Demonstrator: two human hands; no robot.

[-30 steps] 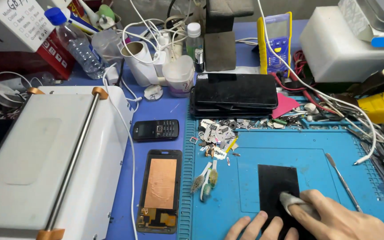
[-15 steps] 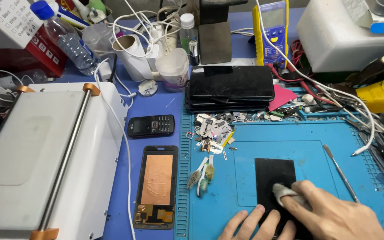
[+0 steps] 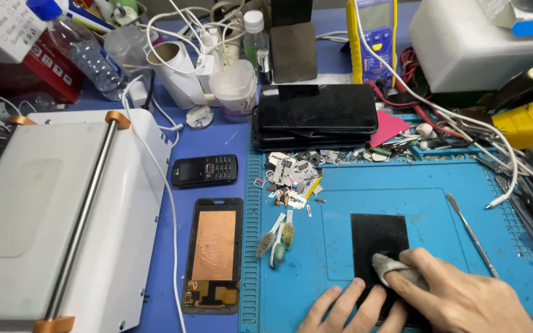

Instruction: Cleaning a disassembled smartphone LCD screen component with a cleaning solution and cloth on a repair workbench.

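The right hand [image 3: 464, 296] pinches a small grey wad of cloth [image 3: 390, 270] against the black glass panel [image 3: 379, 237] lying flat on the blue mat [image 3: 402, 191]; the left hand [image 3: 356, 308] holds nothing, its spread fingers pinning the panel's near edge; the wiping looks mid-way, the upper half already plain and dark, the lower part hidden under the hands.

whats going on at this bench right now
A person is working on a black glass panel lying on the blue work mat. The right hand presses a small grey cloth onto the panel, while the left hand steadies its lower edge. Beside the mat lie a phone screen with a copper back, a small black keypad phone and two brushes.
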